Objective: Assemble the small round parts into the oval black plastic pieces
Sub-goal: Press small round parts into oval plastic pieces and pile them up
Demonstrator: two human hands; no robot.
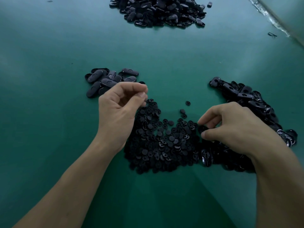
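Note:
A heap of small round black parts lies on the green table in front of me. My left hand hovers over the heap's left edge, fingers curled, thumb and fingertips pinched together; anything between them is too small to see. My right hand rests on the heap's right side, with thumb and forefinger closed on a dark piece, which looks like an oval black plastic piece. More oval black pieces spread in a band behind and under my right hand. One oval piece lies open side up near my right wrist.
A small pile of oval pieces lying smooth side up sits behind my left hand. A large mound of black pieces is at the far edge. A pale wall edge runs along the far right. Loose round parts lie apart.

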